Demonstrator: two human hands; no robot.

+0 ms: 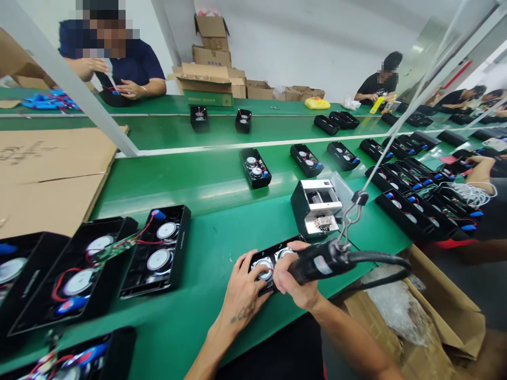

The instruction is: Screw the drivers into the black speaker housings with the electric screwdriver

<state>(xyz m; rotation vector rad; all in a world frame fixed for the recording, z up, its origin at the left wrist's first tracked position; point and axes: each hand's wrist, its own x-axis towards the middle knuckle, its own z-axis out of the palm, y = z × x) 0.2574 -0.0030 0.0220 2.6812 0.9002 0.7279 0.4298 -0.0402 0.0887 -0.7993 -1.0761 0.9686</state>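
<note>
On the green mat in front of me lies a black speaker housing [283, 245] with two round silver-white speakers [264, 268]. My left hand [244, 282] rests over its left end, fingers bent round the housing and touching the nearer speaker. A black electric screwdriver [317, 263] hangs from a hook and cord, tilted over the housing. My right hand [295, 279] is wrapped round its front end, above the second speaker; the tool's tip is hidden by the fingers. Just behind the housing stands a black and silver screw feeder [317, 206].
Open housings with speakers, wires and blue parts stand at left [154, 258] and right [412, 216]. Beyond is a conveyor [178, 174] with more housings. An open carton [443, 311] sits low right. Several people work around; one [138, 68] sits opposite.
</note>
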